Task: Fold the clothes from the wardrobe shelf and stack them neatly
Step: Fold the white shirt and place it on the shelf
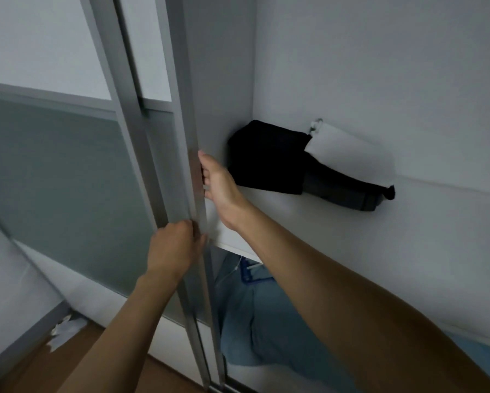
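On the white wardrobe shelf (pixel 309 222) lie a black folded garment (pixel 266 157), a dark grey garment (pixel 346 191) and a white one (pixel 346 148) draped over them, all at the back against the wall. My left hand (pixel 173 245) grips the edge of the grey sliding door frame (pixel 192 171), fingers curled round it. Higher up the same edge, my right hand (pixel 218 182) holds the frame with its fingers hooked behind the edge. Both hands are well in front of the clothes and touch none of them.
The sliding door's frosted panels (pixel 68 171) fill the left half of the view. Below the shelf hang blue denim clothes (pixel 261 313). A wooden floor (pixel 54 370) with crumpled white paper (pixel 65 333) shows at the bottom left. The wardrobe's white walls (pixel 380 66) enclose the shelf.
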`<state>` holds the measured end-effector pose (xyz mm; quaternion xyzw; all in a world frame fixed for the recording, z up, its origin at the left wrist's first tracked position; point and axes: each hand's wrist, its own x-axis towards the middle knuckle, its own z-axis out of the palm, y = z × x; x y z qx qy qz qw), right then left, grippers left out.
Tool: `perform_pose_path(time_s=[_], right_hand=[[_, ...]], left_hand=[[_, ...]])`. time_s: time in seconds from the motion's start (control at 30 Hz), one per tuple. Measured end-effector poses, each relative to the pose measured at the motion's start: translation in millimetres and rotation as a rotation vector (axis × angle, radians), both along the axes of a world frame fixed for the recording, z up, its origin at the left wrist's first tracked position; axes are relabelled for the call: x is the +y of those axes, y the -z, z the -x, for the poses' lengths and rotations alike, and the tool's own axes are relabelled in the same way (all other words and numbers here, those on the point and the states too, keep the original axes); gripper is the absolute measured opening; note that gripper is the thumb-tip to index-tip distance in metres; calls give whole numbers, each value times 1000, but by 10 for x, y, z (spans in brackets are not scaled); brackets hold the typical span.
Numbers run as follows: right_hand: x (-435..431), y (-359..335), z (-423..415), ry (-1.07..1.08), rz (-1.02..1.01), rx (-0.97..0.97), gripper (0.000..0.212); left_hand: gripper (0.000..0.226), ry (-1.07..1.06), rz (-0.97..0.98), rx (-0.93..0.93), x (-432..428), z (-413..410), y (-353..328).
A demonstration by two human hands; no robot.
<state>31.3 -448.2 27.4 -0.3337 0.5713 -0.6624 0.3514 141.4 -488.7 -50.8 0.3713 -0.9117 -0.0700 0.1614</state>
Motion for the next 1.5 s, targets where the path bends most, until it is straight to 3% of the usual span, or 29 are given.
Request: perform_pose_path(time_s=[0.2,0.43,0.63,0.73,0.83,0.97,1.13,1.33,1.5], right_hand=[[529,102,189,53,21,-13,56],[1591,184,529,170,31,20,62],[2771,152,773,321,75,49,49],[3380,164,845,449,64,100,44],[3924,185,817,634,64,282,36],[4448,139,750,877,61,525,54],[4999,146,834,1098,-28,559,83],[5740,168,1108,1335,-207,684,76],[6290,232,1288,1452,-333,664,80]], left_hand=[[34,165,2,-55,374,130,46],[32,400,226,-105,1204,438,34],[15,623,460,200,1803,599,-341],[28,674,681,373,1957,710,-524],[51,679,775,409,2077,884,-614],[83,661,863,382,2256,1168,-612],[82,741,972,400,2691,1541,-527],[87,833,1011,435,3424,1915,-537],[100,889,1040,437,3909,2103,-536]])
